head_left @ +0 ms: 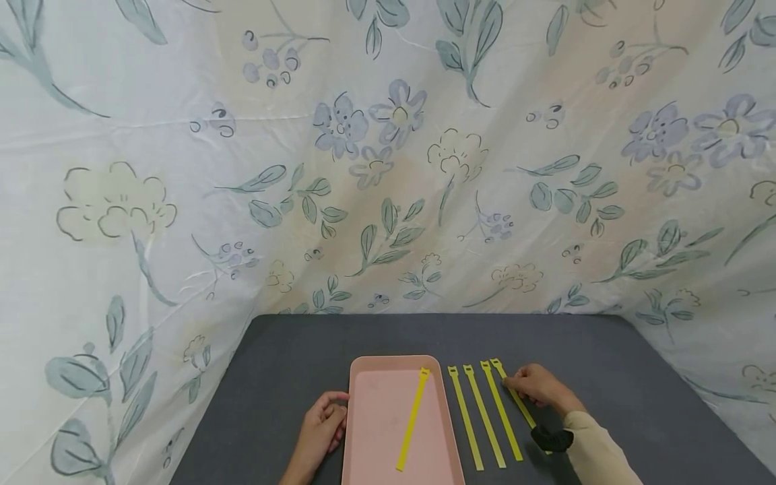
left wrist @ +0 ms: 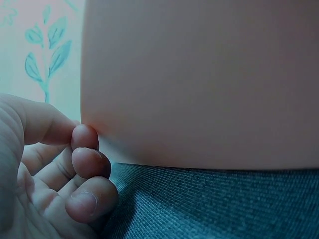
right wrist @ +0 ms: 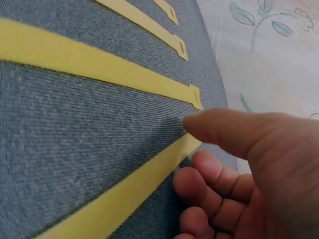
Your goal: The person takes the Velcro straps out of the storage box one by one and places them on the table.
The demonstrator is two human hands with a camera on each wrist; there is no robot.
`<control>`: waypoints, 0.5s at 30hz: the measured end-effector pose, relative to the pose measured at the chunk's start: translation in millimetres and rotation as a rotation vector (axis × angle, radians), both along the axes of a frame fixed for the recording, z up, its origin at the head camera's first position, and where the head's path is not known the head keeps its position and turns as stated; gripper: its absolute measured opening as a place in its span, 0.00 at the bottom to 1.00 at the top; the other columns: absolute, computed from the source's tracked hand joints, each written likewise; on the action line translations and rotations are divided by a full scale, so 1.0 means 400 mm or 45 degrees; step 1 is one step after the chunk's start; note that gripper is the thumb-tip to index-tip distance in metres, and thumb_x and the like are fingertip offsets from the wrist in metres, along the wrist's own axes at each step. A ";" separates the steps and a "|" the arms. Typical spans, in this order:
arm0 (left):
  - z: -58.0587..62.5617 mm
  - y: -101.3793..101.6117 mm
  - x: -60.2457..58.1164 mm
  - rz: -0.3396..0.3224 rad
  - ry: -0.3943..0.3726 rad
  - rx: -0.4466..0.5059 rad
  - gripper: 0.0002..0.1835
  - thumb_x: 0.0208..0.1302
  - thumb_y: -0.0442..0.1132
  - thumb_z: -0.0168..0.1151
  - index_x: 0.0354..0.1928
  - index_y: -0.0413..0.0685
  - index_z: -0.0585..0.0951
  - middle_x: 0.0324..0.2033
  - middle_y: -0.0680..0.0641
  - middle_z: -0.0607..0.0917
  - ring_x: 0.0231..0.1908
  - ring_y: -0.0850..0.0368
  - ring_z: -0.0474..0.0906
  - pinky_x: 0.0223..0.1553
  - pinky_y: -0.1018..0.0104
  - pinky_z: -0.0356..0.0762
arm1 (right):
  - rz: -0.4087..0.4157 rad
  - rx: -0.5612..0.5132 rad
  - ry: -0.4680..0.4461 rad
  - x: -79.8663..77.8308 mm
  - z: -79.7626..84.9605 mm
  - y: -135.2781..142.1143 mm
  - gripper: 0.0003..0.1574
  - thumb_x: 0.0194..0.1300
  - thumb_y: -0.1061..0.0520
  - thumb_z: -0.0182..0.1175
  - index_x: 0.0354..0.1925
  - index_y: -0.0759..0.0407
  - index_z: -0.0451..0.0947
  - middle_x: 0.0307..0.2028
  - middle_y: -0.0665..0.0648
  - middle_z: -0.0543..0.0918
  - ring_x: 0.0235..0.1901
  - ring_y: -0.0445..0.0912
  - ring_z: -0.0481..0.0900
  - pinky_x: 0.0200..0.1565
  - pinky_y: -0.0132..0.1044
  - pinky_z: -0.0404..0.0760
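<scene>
A yellow hook-and-loop cable tie [right wrist: 124,194] with a slotted head runs between the thumb and fingers of my right hand [head_left: 539,386], which pinches it near its head. That tie slants away from several matching ties [head_left: 466,417] laid side by side on its left. Another yellow tie [head_left: 413,419] lies tilted in the shallow pink tray [head_left: 394,357]. My left hand [head_left: 321,424] rests at the tray's left side with its fingers loosely bent. In the left wrist view, fingertips [left wrist: 89,162] touch or nearly touch the tray wall [left wrist: 199,84].
Dark grey ribbed cloth [head_left: 291,350] covers the table under everything. A floral fabric sheet [head_left: 388,168] hangs behind and around the table. A black band [head_left: 552,440] sits on my right wrist over a pale sleeve [head_left: 597,448].
</scene>
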State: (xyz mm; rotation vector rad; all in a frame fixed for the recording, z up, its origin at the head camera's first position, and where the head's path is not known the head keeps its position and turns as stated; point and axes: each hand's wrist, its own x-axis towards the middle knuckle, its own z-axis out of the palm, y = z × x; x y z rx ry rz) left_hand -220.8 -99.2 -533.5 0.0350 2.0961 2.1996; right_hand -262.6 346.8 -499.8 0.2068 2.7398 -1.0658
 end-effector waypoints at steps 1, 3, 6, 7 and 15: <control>0.000 0.000 0.000 0.004 -0.002 0.002 0.18 0.68 0.31 0.58 0.58 0.34 0.74 0.23 0.51 0.76 0.16 0.64 0.65 0.15 0.75 0.61 | -0.005 0.008 0.002 0.000 -0.002 -0.001 0.21 0.69 0.49 0.63 0.21 0.55 0.72 0.15 0.50 0.69 0.15 0.40 0.58 0.22 0.34 0.64; 0.002 0.001 0.001 0.008 -0.004 0.005 0.18 0.68 0.31 0.58 0.58 0.34 0.74 0.23 0.50 0.76 0.16 0.64 0.65 0.15 0.75 0.60 | -0.011 0.015 0.003 0.000 -0.003 -0.004 0.22 0.68 0.49 0.63 0.20 0.54 0.71 0.15 0.49 0.68 0.15 0.40 0.57 0.22 0.34 0.63; 0.003 0.002 0.004 0.006 -0.002 0.003 0.18 0.67 0.31 0.57 0.58 0.34 0.74 0.23 0.51 0.76 0.17 0.64 0.66 0.15 0.75 0.61 | -0.009 0.020 0.004 0.000 -0.002 -0.008 0.24 0.69 0.50 0.62 0.17 0.52 0.69 0.14 0.48 0.66 0.14 0.40 0.55 0.21 0.34 0.62; 0.003 0.002 0.005 0.004 0.001 0.001 0.18 0.67 0.31 0.57 0.58 0.34 0.74 0.23 0.51 0.76 0.17 0.65 0.66 0.15 0.75 0.61 | -0.011 0.016 0.004 0.001 -0.001 -0.010 0.24 0.69 0.51 0.61 0.17 0.52 0.68 0.14 0.49 0.66 0.14 0.40 0.55 0.21 0.34 0.61; -0.001 0.000 0.004 -0.002 -0.002 -0.013 0.18 0.67 0.31 0.57 0.58 0.34 0.74 0.23 0.51 0.76 0.17 0.64 0.66 0.15 0.75 0.61 | 0.004 -0.045 -0.002 -0.001 0.000 -0.002 0.25 0.72 0.50 0.58 0.18 0.53 0.69 0.15 0.50 0.68 0.14 0.40 0.55 0.21 0.34 0.62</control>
